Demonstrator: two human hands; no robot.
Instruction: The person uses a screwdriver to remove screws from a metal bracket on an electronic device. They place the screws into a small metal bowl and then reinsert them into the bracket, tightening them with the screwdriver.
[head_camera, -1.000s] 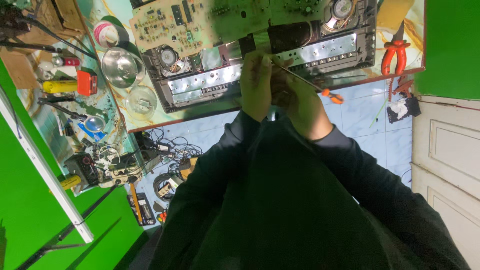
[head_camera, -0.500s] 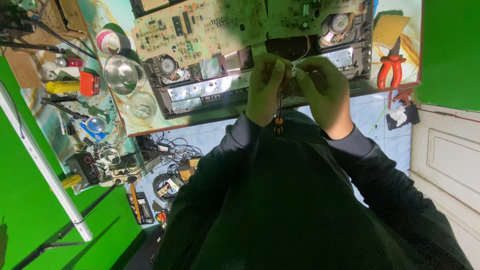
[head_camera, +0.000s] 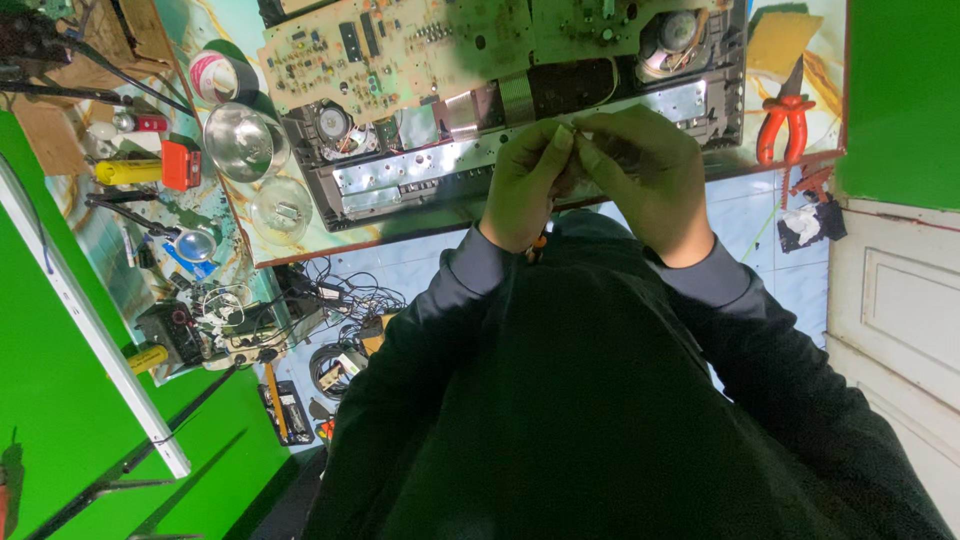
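Opened electronic chassis (head_camera: 520, 150): a metal-framed unit lying on the workbench (head_camera: 330, 240), taken here as the landmark. A green circuit board (head_camera: 400, 50) is laid across its far side, and a round motor or speaker part (head_camera: 672, 32) is seen at its far right corner.

Left hand (head_camera: 525, 190): held over the near edge of the chassis, fingers curled and pinched together at the tips against those of the right hand. An orange-handled tool (head_camera: 538, 245), probably a small screwdriver, is seen hanging below this hand at the wrist; how it is gripped cannot be told.

Right hand (head_camera: 645, 180): held just beside the left hand, over the same near edge of the chassis, fingers bent inward with the tips pinched. A very small item appears to be pinched between the two hands; what it is cannot be told.

Red-handled pliers (head_camera: 783, 125): laid on the workbench to the right of the chassis.

Shiny metal bowl (head_camera: 238, 142): placed to the left of the chassis, with a clear round lid (head_camera: 280, 210) just beside it.

Roll of tape (head_camera: 215, 75): placed left of the chassis, beyond the bowl.

Yellow cylinder (head_camera: 128, 172) and orange block (head_camera: 180, 165): laid touching, further left of the chassis.

Tangle of cables (head_camera: 330, 300): seen on the floor below the near edge of the workbench.
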